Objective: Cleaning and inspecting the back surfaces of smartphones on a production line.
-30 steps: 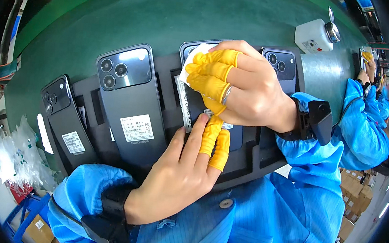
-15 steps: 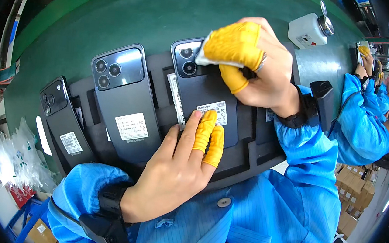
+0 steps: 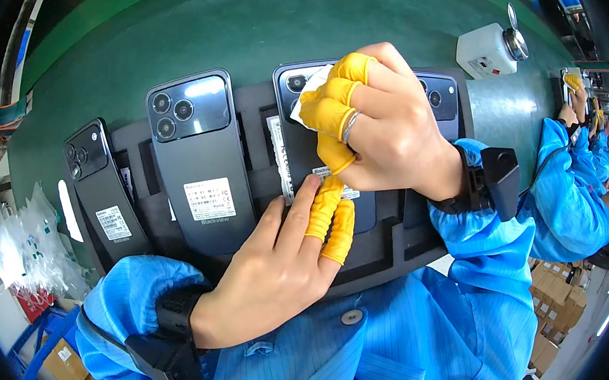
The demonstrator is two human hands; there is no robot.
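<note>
A dark smartphone (image 3: 365,212) lies back up in a black foam tray (image 3: 366,271), partly covered by my hands. My right hand (image 3: 400,115), with yellow finger cots and a ring, grips a white wipe (image 3: 309,101) and presses it on the phone's camera area. My left hand (image 3: 267,274) rests with fingers stretched out on the lower back, near its white label; two of those fingers wear yellow cots. To the left, two more dark phones sit back up, a middle phone (image 3: 194,154) and an outer phone (image 3: 96,181). Another phone (image 3: 442,93) shows behind my right wrist.
On the green table (image 3: 262,21) at the far right stands a white dispenser bottle (image 3: 488,54) with its metal lid raised. Clear plastic bags (image 3: 35,248) hang at the left. A co-worker in blue sleeves (image 3: 568,197) works at the right, above cardboard boxes (image 3: 551,294).
My right hand has moved a little left and down over the phone with the wipe, turning so its knuckles face up. The left hand stays nearly in place.
</note>
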